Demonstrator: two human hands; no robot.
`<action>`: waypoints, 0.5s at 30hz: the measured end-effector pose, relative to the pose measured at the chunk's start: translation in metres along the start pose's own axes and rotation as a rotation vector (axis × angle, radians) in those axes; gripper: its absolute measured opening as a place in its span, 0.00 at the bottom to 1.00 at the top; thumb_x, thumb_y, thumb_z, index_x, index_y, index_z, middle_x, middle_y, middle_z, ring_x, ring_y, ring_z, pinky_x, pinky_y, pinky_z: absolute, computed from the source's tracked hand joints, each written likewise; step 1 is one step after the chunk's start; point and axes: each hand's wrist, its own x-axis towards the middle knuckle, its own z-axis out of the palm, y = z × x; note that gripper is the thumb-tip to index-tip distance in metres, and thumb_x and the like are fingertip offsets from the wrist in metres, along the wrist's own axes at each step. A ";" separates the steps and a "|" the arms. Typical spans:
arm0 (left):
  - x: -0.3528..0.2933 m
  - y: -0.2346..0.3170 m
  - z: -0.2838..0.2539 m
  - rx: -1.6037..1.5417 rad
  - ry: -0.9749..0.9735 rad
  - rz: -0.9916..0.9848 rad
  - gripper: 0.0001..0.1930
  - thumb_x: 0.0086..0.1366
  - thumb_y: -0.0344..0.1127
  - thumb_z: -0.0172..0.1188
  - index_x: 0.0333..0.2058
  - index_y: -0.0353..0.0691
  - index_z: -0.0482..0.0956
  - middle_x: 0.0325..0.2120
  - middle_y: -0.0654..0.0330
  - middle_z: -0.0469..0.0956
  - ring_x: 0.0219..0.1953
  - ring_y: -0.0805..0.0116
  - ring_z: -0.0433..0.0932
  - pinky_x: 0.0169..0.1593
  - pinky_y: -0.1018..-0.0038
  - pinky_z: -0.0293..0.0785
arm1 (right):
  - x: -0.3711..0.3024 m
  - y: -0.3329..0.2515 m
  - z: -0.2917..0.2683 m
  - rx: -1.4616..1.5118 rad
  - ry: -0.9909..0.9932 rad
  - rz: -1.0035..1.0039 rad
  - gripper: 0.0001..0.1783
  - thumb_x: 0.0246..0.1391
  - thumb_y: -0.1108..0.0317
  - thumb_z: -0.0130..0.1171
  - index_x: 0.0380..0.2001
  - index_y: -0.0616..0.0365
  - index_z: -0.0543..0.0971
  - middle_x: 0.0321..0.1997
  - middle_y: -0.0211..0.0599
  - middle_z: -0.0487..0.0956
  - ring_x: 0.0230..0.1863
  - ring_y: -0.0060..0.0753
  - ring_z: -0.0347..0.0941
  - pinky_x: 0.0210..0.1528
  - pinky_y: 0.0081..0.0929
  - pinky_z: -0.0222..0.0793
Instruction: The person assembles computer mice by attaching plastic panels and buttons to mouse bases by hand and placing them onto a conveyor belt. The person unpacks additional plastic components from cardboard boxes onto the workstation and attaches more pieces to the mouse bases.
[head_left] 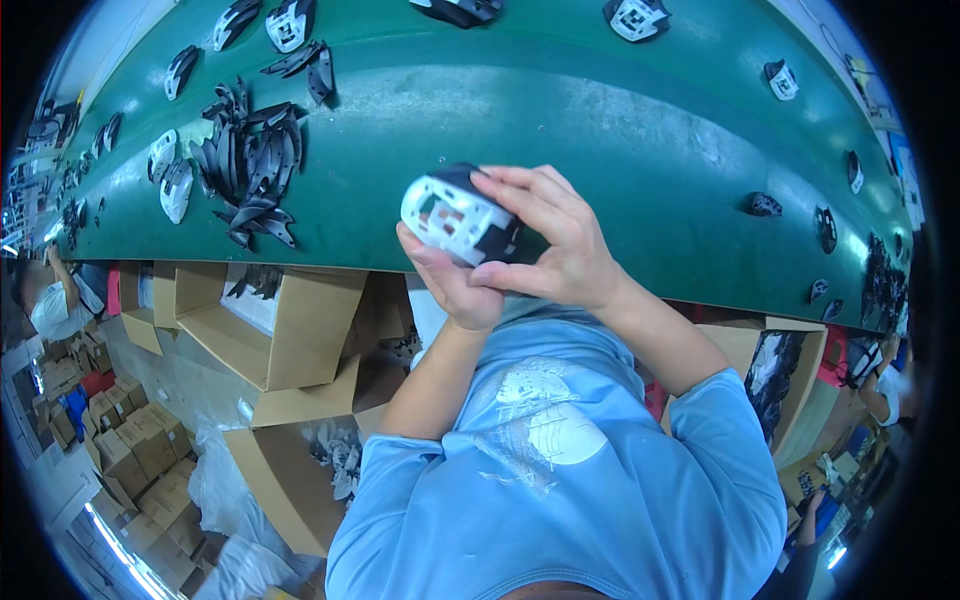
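Over the near edge of the green table I hold a black and white plastic shell [455,232], rounded like a computer mouse housing. Its white inner side with cut-outs faces up. My left hand [462,290] is closed round its lower side, with part of the palm beneath it. The fingers of my right hand [555,235] press on its black far edge, the thumb on the near side. Left of my hands lies a heap of curved black plastic pieces [255,155], with white shell parts [176,190] beside it.
Across the green table [480,110] more black and white shells [637,18] are spread. Open cardboard boxes [315,325] stand below its near edge, one on the right [800,380] holding dark parts. Other people [60,305] sit at both ends. Stacked cartons [150,440] stand at lower left.
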 end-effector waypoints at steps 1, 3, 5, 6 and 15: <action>0.000 -0.002 -0.001 0.042 -0.023 -0.078 0.36 0.75 0.66 0.34 0.63 0.37 0.52 0.57 0.50 0.66 0.58 0.62 0.72 0.60 0.63 0.72 | 0.004 0.004 -0.004 -0.048 -0.013 -0.013 0.45 0.38 0.46 0.77 0.56 0.64 0.78 0.53 0.48 0.80 0.49 0.50 0.77 0.53 0.38 0.73; 0.008 -0.001 -0.015 0.152 -0.283 -0.135 0.36 0.74 0.65 0.41 0.65 0.39 0.55 0.60 0.53 0.66 0.60 0.59 0.70 0.64 0.61 0.67 | 0.011 0.023 -0.010 -0.100 -0.050 -0.027 0.43 0.37 0.51 0.78 0.55 0.64 0.77 0.55 0.49 0.79 0.50 0.53 0.78 0.53 0.41 0.74; 0.032 0.003 -0.042 0.556 -0.533 -0.165 0.38 0.66 0.51 0.66 0.65 0.37 0.57 0.60 0.51 0.64 0.57 0.60 0.70 0.60 0.62 0.68 | 0.015 0.043 -0.025 -0.151 -0.141 -0.024 0.40 0.36 0.58 0.77 0.55 0.62 0.77 0.58 0.46 0.78 0.51 0.53 0.76 0.54 0.41 0.74; 0.043 0.021 -0.034 1.073 -0.504 0.114 0.42 0.56 0.43 0.77 0.62 0.35 0.64 0.59 0.46 0.65 0.55 0.56 0.71 0.59 0.60 0.69 | 0.019 0.051 -0.035 -0.163 -0.128 -0.012 0.40 0.36 0.58 0.77 0.55 0.62 0.77 0.58 0.46 0.78 0.51 0.53 0.76 0.54 0.41 0.74; 0.095 0.008 -0.019 1.296 -0.882 0.479 0.36 0.45 0.46 0.79 0.52 0.36 0.77 0.42 0.56 0.80 0.39 0.55 0.76 0.45 0.63 0.71 | 0.036 0.078 -0.050 -0.241 -0.451 -0.113 0.36 0.39 0.51 0.77 0.51 0.59 0.78 0.47 0.42 0.78 0.49 0.48 0.73 0.54 0.41 0.72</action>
